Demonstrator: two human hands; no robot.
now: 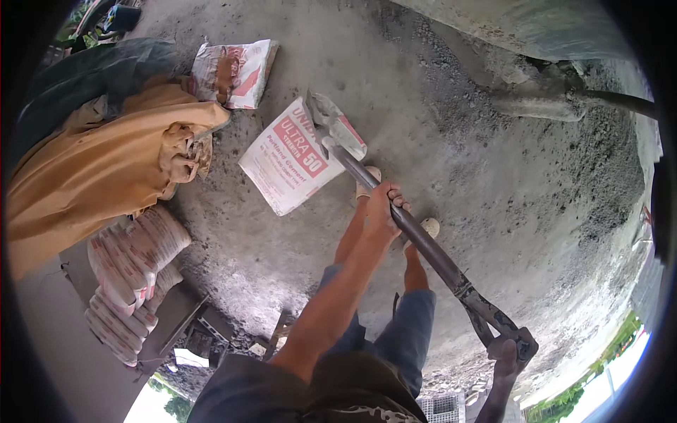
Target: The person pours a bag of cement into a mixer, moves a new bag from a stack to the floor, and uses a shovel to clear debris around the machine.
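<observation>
I hold a shovel (pixel 437 257) slantwise across my body. My left hand (pixel 384 204) is wrapped round the middle of its shaft. At the top end, my right hand (pixel 508 358) is closed on the handle grip. The shovel's lower end meets the far side of a white and red cement bag (pixel 282 166), which lies flat on the floor. A grey, dusty patch shows at that upper edge; I cannot tell how much of it is blade and how much is cement. My feet stand just behind the bag, in light-coloured shoes (pixel 430 227).
Another white and red bag (pixel 250 74), stained brown, lies farther off. Tan tarpaulin (pixel 106 169) covers a heap on the left, with stacked full bags (pixel 134 268) nearer me. Loose grey gravelly material (pixel 564 169) spreads along the right, near a dusty tool with a long handle (pixel 543 106).
</observation>
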